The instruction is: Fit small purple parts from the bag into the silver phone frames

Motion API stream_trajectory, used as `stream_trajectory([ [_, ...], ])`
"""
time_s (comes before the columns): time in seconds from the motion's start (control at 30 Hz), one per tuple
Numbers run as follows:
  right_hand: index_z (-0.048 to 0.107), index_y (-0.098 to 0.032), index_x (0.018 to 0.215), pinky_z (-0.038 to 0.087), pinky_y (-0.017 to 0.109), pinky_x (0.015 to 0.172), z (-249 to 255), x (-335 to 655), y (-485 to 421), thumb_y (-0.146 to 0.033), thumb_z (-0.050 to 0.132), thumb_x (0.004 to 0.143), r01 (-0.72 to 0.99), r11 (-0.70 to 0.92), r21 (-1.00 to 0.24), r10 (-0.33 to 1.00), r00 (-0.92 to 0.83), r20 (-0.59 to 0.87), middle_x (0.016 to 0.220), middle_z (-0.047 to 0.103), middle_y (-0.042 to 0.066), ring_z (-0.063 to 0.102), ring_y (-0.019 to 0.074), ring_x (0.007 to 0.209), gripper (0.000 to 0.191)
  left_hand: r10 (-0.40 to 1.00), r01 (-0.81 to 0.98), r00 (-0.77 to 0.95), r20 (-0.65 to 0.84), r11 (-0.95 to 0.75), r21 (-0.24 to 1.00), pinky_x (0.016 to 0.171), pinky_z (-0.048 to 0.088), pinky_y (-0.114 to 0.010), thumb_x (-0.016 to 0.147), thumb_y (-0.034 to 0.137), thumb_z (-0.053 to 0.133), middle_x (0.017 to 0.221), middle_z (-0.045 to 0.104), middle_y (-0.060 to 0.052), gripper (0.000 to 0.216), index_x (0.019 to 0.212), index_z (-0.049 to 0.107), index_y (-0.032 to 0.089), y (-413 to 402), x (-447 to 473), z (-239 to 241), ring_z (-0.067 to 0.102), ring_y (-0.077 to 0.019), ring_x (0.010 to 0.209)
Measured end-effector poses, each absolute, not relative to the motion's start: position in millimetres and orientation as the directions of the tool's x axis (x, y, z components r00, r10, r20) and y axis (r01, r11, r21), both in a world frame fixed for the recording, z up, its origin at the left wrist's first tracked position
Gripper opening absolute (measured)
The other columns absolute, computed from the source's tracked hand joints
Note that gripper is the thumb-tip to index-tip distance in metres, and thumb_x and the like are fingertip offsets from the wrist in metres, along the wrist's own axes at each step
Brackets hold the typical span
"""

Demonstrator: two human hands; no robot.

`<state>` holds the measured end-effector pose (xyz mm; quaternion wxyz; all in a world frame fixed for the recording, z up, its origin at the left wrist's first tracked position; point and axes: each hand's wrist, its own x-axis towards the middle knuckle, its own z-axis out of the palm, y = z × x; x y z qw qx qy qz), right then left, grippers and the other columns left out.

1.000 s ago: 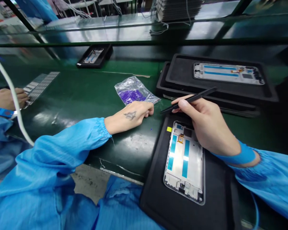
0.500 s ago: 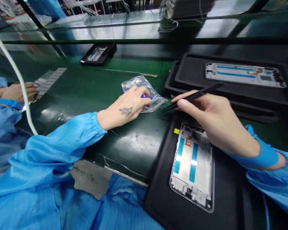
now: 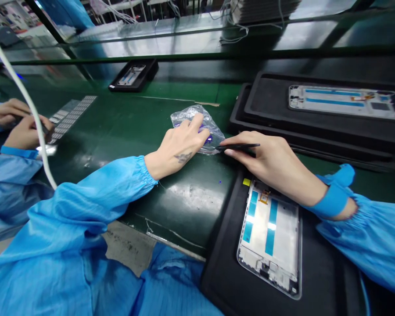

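Observation:
My left hand [image 3: 184, 145] grips a clear plastic bag [image 3: 187, 115] that lies on the green bench, its fingers bent over the top. Small purple pieces [image 3: 209, 139] show through the plastic near my fingertips. In a pinch, my right hand [image 3: 266, 160] holds black tweezers [image 3: 242, 146], their tips pointing left at the near right edge of the bag. Below that hand sits a phone frame [image 3: 273, 241] with two blue strips, lying in a black foam tray [image 3: 224, 254]. A tiny purple piece [image 3: 220, 181] rests on the bench left of the tray.
Stacked black trays [image 3: 266, 98] with another phone frame [image 3: 335, 102] stand at the back right. A smaller black tray [image 3: 145, 79] is at the back. At left, a co-worker's hands [image 3: 24, 127] are near a gridded sheet [image 3: 74, 118]; a white cable [image 3: 26, 96] hangs in front.
My right hand has moved left and lowered the tweezers, bringing their tips to the bag's edge. My left index finger has straightened on the bag. A second co-worker's hand has come into view.

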<state>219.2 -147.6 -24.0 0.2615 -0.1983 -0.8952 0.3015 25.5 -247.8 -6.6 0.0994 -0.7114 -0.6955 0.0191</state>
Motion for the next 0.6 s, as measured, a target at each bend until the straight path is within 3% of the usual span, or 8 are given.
stream_trajectory([
  [0.1, 0.078, -0.027, 0.105, 0.051, 0.043, 0.09, -25.2, 219.8, -147.5, -0.031, 0.066, 0.089, 0.191, 0.748, -0.636, 0.505, -0.785, 0.358, 0.101, 0.077, 0.005, 0.071, 0.0269, 0.095, 0.02, 0.992, 0.974, 0.071, 0.104, -0.046, -0.222, 0.079, 0.05, -0.035, 0.101, 0.009, 0.036, 0.146, 0.048, -0.015, 0.035, 0.117, 0.066, 0.014, -242.0, 22.8, -11.9, 0.054, -0.0317, 0.12],
  [0.2, 0.078, -0.027, 0.105, 0.051, 0.043, 0.091, -26.7, 219.8, -147.3, -0.032, 0.067, 0.089, 0.19, 0.745, -0.639, 0.512, -0.777, 0.366, 0.101, 0.077, 0.005, 0.071, 0.0267, 0.095, 0.02, 0.987, 0.961, 0.134, 0.088, -0.107, -0.255, 0.09, 0.048, -0.043, 0.098, 0.009, 0.041, 0.15, 0.048, -0.015, 0.036, 0.127, 0.063, 0.014, -242.1, 19.9, -17.3, 0.05, -0.0345, 0.124],
  [0.37, 0.078, -0.027, 0.104, 0.051, 0.042, 0.092, -27.8, 219.3, -146.8, -0.031, 0.068, 0.087, 0.191, 0.731, -0.656, 0.529, -0.765, 0.367, 0.101, 0.078, 0.004, 0.071, 0.026, 0.096, 0.019, 0.968, 0.949, 0.234, 0.094, -0.207, -0.237, 0.095, 0.047, -0.046, 0.098, 0.009, 0.04, 0.153, 0.046, -0.014, 0.044, 0.137, 0.058, 0.016, -261.8, 22.6, -18.0, 0.047, -0.0341, 0.129],
  [0.6, 0.08, -0.028, 0.1, 0.052, 0.041, 0.09, -27.5, 220.6, -144.8, -0.035, 0.069, 0.086, 0.239, 0.711, -0.662, 0.588, -0.718, 0.372, 0.1, 0.079, 0.003, 0.072, 0.0266, 0.093, 0.019, 0.913, 0.941, 0.304, 0.273, -0.242, -0.238, 0.109, 0.041, -0.049, 0.104, 0.016, 0.037, 0.154, 0.046, -0.011, 0.033, 0.113, 0.069, 0.017, -252.4, 22.2, -12.3, 0.038, -0.0331, 0.144],
])
